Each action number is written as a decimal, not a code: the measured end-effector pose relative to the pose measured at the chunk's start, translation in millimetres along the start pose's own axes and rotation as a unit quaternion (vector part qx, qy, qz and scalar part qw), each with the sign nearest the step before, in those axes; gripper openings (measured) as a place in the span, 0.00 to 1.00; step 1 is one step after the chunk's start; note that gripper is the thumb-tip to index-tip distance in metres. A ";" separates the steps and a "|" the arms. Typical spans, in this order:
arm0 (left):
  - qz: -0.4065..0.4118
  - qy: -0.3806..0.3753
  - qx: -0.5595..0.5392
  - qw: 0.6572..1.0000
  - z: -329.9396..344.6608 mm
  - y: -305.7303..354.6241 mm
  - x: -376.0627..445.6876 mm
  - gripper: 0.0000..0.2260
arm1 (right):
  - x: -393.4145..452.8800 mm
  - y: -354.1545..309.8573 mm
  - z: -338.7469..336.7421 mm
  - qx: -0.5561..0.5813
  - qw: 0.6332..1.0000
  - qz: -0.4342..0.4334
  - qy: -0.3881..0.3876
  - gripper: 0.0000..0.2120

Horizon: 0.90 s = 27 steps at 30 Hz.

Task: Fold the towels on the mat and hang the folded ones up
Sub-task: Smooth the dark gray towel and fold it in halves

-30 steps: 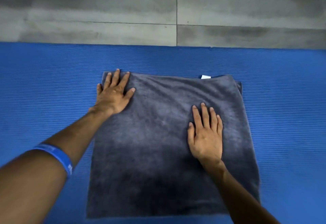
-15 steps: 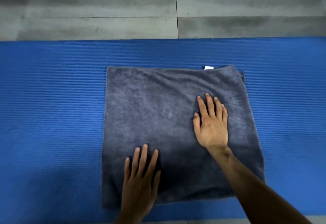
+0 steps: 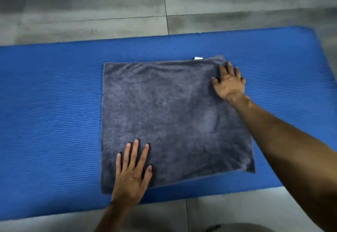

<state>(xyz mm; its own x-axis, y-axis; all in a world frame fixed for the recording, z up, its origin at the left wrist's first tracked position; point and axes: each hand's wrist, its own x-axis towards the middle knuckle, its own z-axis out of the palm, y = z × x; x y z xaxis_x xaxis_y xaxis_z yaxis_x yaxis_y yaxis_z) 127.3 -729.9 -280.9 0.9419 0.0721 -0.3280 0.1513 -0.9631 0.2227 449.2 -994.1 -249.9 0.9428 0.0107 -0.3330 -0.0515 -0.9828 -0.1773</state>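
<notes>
A dark grey towel (image 3: 169, 115) lies folded into a near square on the blue ribbed mat (image 3: 51, 115). A small white tag (image 3: 198, 58) sticks out at its far edge. My left hand (image 3: 132, 173) lies flat with spread fingers on the towel's near left corner. My right hand (image 3: 228, 81) rests on the far right corner, fingers spread over the towel's edge; blur hides whether they curl under it.
Grey tiled floor (image 3: 109, 3) surrounds the mat on the far and near sides. The mat's right end (image 3: 313, 36) is in view at the upper right. Bare mat stretches to the left of the towel.
My left hand slid from the far left corner down to the near left corner. My right hand moved from the towel's middle right up to the far right corner.
</notes>
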 end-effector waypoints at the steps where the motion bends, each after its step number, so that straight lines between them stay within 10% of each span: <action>1: 0.005 0.000 -0.006 1.000 -0.3 -2.4 -0.7 0.26 | -10.2 3.5 -1.0 0.019 1.000 0.008 0.020 0.29; 9: -0.111 0.085 -0.037 0.989 15.7 -19.4 -44.3 0.25 | -195.4 82.1 49.0 0.206 0.969 0.105 0.085 0.29; 13: -0.090 0.182 -0.102 0.974 19.4 -31.8 -61.1 0.22 | -235.3 104.6 60.1 0.452 0.874 0.172 0.045 0.18; 22: -0.295 0.202 -0.395 0.846 -4.9 -35.1 -56.2 0.38 | -228.4 91.6 31.8 0.620 0.752 0.223 -0.036 0.07; 27: -0.320 0.168 -0.494 0.790 -17.7 -35.5 -56.4 0.13 | -225.0 99.6 28.2 0.564 0.785 0.237 -0.100 0.05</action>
<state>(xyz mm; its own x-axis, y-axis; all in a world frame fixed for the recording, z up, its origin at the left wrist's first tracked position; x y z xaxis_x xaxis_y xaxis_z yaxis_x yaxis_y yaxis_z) 74.2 -695.2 -254.1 0.5780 0.6884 -0.4382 0.6332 -0.0396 0.7730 222.7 -1089.2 -218.7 0.6655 -0.1678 -0.7273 -0.7454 -0.0975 -0.6595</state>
